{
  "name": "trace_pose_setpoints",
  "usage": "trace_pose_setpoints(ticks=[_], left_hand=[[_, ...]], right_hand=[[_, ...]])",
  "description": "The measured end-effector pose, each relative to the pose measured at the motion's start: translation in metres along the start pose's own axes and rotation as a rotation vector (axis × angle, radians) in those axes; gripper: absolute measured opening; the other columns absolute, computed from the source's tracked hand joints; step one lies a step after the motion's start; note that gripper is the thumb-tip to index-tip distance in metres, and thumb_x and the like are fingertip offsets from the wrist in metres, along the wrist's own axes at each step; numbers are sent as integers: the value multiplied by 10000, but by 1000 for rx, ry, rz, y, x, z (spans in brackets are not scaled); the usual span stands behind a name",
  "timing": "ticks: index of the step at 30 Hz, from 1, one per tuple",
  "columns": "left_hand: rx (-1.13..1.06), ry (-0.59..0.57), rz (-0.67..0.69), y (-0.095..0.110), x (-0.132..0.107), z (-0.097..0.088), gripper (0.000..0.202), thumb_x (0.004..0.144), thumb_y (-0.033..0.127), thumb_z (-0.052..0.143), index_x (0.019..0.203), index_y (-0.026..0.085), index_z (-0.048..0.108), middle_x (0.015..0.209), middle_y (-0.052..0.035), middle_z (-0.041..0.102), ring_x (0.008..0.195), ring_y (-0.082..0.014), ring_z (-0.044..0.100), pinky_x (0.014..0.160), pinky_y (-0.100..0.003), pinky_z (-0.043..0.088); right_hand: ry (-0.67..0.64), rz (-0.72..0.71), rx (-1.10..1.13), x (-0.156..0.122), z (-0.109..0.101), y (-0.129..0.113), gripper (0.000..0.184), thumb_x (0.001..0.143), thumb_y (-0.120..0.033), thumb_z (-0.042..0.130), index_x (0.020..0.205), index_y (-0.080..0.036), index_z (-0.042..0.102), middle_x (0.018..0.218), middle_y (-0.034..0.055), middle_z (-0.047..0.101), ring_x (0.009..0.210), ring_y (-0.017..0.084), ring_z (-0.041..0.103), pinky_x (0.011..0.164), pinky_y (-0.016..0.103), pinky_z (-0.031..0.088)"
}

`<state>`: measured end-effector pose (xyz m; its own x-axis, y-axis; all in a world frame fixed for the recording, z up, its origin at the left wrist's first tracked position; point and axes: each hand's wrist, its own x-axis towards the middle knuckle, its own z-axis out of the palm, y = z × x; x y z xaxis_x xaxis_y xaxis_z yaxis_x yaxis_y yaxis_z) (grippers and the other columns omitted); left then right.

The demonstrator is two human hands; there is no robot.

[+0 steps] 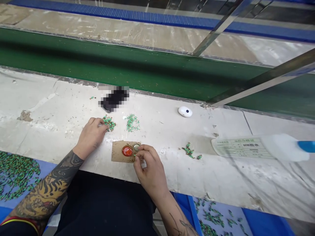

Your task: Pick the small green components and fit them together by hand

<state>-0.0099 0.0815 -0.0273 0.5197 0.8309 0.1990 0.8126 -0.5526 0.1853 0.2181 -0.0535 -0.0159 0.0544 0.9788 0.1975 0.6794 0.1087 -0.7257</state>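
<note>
My left hand (91, 136) rests on the white worktop, fingers curled at a small heap of green beads (109, 122). My right hand (147, 170) hovers over a brown cardboard piece (117, 151) that carries a red blob (127, 151). Its thumb and fingers are pinched together on something tiny next to a small pale round piece (136, 147); I cannot make out what is pinched. A second heap of green beads (132, 122) lies just behind the cardboard.
A third bead cluster (190, 151) lies to the right. A white oval device (185, 111), a blurred dark object (114, 98) and a labelled white bottle on its side (258, 147) lie on the worktop. Behind runs a green conveyor belt (147, 70). Blue trays of green beads (17, 173) sit below.
</note>
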Motion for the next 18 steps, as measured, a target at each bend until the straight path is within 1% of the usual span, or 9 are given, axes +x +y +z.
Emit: trace_pose_setpoints(ticks=[3, 5, 7, 10, 11, 14, 15, 18], left_hand=[[-20, 6, 17, 1, 0, -3, 213, 938, 181, 543, 957, 193, 754, 1067, -120, 671, 1044, -303, 555, 923, -448, 514], [-110, 50, -2, 5, -2, -8, 206, 939, 176, 526, 964, 170, 730, 1028, -113, 699, 1026, -286, 585, 941, -432, 508], [-258, 99, -102, 11, -6, -15, 170, 927, 183, 537, 953, 173, 705, 961, -82, 720, 940, -244, 628, 888, -381, 523], [-520, 139, -315, 21, -13, -22, 134, 913, 219, 575, 975, 197, 692, 871, -22, 721, 765, -175, 644, 730, -300, 526], [-611, 141, -364, 23, -15, -24, 156, 917, 234, 578, 1013, 201, 696, 876, -15, 721, 749, -164, 647, 712, -287, 524], [-870, 139, -447, 27, -19, -24, 231, 936, 275, 573, 1104, 208, 716, 918, -20, 723, 763, -150, 660, 735, -281, 536], [-943, 137, -476, 27, -20, -23, 232, 935, 284, 581, 1100, 211, 728, 909, -20, 719, 753, -144, 654, 735, -278, 536], [-1120, 135, -569, 27, -21, -19, 201, 922, 298, 629, 1058, 213, 749, 805, -3, 686, 710, -123, 614, 704, -253, 514]], right_hand=[[-6, -1, -29, 2, 2, 1, 116, 931, -151, 494, 895, -233, 569, 1084, 84, 592, 1055, 245, 605, 874, 432, 567], [-8, 2, -44, 3, 3, 2, 120, 928, -143, 495, 884, -228, 568, 1080, 87, 595, 1047, 246, 606, 863, 427, 570], [-10, -3, -55, 4, 4, 3, 119, 925, -141, 500, 880, -224, 573, 1081, 93, 597, 1046, 251, 603, 854, 423, 572], [-6, -17, -76, 6, 6, 4, 118, 921, -134, 507, 882, -216, 582, 1085, 100, 599, 1054, 258, 595, 872, 430, 564], [-7, -20, -86, 6, 7, 5, 119, 921, -130, 509, 879, -213, 583, 1087, 100, 600, 1055, 259, 592, 882, 433, 560], [-15, -30, -112, 6, 9, 6, 124, 921, -116, 518, 877, -209, 587, 1089, 98, 599, 1053, 258, 584, 895, 436, 554], [-14, -36, -121, 6, 10, 6, 123, 922, -114, 521, 880, -207, 589, 1088, 97, 598, 1052, 259, 581, 895, 438, 554], [2, -62, -142, 6, 12, 8, 110, 919, -112, 534, 889, -199, 595, 1085, 98, 592, 1040, 262, 574, 875, 439, 556]])
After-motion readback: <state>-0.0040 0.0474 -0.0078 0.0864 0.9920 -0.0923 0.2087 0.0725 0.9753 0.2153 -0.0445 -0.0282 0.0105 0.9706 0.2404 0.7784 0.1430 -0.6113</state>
